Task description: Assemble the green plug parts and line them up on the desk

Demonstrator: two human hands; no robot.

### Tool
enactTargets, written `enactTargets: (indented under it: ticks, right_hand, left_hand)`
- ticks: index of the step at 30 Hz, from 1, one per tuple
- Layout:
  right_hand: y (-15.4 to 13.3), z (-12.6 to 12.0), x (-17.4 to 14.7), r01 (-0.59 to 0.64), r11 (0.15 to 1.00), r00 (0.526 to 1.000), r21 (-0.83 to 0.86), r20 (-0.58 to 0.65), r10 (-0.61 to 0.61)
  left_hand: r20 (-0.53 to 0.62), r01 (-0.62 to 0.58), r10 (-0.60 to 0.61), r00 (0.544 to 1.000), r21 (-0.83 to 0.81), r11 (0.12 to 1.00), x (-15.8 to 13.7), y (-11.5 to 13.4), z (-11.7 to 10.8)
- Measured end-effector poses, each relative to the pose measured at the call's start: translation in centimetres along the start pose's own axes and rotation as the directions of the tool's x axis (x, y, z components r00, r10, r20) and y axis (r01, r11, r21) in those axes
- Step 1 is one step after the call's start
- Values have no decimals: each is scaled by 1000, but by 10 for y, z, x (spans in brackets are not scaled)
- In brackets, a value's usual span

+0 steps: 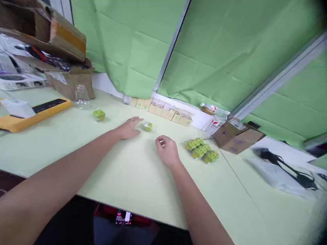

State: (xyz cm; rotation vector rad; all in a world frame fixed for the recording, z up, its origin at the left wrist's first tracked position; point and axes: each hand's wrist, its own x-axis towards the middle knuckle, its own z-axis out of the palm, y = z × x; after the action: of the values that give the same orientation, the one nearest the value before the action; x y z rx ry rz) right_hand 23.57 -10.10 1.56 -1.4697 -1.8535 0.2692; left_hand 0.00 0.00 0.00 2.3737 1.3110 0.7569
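Note:
A small green-and-yellow trinket (147,127) in clear plastic lies on the pale table. My left hand (129,128) is just left of it, open, with its fingers stretched toward it. Nearer to me, on the trinket's right, my right hand (168,151) is loosely closed, thumb and forefinger curled together, and I see nothing in it. A cluster of several similar green pieces (201,149) with ring-like tops sits to the right of this hand. One more green-and-yellow piece (99,115) stands apart on the left.
Small cardboard boxes (160,109) line the back edge. A clear jar (81,97), a yellow power strip (38,115) and stacked cartons (68,80) occupy the left. To the right are a brown carton (236,136) and a black cable (288,166) on a plastic bag.

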Motion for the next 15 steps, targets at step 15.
enactTargets:
  ticks: [15]
  right_hand:
    - [-2,6,3,-66,968,997,242,54,55]
  left_hand:
    - [7,-256,270,963,-296,920,-18,70,10]
